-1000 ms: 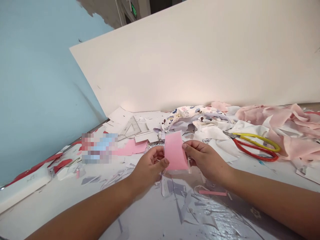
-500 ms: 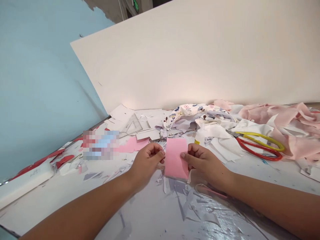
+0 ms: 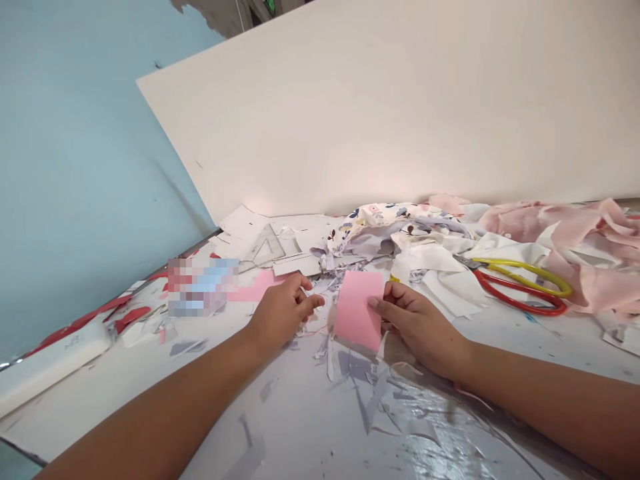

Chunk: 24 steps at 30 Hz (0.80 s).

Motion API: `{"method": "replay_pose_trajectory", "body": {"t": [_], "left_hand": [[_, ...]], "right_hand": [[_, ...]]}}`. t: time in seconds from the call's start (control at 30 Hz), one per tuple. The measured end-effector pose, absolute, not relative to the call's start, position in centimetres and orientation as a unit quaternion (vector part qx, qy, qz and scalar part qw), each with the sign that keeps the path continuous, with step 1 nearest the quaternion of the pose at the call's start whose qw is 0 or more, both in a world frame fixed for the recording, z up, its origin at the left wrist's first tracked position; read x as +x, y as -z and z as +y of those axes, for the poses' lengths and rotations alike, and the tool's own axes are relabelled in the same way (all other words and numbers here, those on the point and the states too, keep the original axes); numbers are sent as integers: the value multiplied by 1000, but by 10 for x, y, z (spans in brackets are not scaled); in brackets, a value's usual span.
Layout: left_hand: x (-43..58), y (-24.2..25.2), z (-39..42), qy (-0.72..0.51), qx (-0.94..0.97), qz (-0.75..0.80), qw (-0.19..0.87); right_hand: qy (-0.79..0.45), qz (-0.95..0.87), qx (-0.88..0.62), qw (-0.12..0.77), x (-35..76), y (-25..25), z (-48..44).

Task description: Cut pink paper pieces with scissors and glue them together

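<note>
A pink rectangular piece of paper or fabric (image 3: 358, 311) lies tilted over the scraps on the table, in the middle of the head view. My right hand (image 3: 417, 327) is at its right edge, with the thumb and fingertips gripping it. My left hand (image 3: 283, 310) rests left of the piece with loosely curled fingers, a small gap from its edge, and holds nothing. Shredded white and grey scraps (image 3: 350, 380) lie below and between my hands. A pink cut piece (image 3: 257, 287) is partly hidden behind my left hand.
Scissors with red and yellow handles (image 3: 520, 287) lie right of my right hand, beside heaped pink fabric (image 3: 565, 230) and floral fabric (image 3: 375, 223). A clear set square (image 3: 265, 245) sits on white papers. A tall white board (image 3: 350, 113) stands behind, with a blue wall (image 3: 75, 167) to the left.
My left hand has let go of the pink piece and moved left. The piece has tilted and shifted slightly right, still in my right hand.
</note>
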<state>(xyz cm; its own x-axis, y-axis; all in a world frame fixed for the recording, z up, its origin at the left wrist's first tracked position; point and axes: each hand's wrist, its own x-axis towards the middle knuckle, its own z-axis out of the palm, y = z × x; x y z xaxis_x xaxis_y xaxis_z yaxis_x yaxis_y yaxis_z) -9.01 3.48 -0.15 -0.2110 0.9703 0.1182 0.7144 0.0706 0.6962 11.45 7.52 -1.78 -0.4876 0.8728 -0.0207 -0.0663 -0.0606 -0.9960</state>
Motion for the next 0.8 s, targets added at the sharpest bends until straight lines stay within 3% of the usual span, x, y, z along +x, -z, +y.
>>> {"method": "replay_pose_trajectory", "body": {"t": [0.2,0.33,0.5,0.67,0.8], "left_hand": [[-91,1,35,-273,702,658,-20],[-93,-1,35,-222,688,690,-30],[-93,-3,34,-219,710,658,-123],[-89,-4,31,-207,718,659,-89],[-79,-2,23,-254,761,567,-188]], "right_hand": [[-660,-556,-344,370,114,21,77],[-672,-544,-336,374,115,24,80],[-696,-504,-324,396,114,22,81],[-721,-460,-340,391,113,13,81],[-733,-423,-340,410,113,7,82]]}}
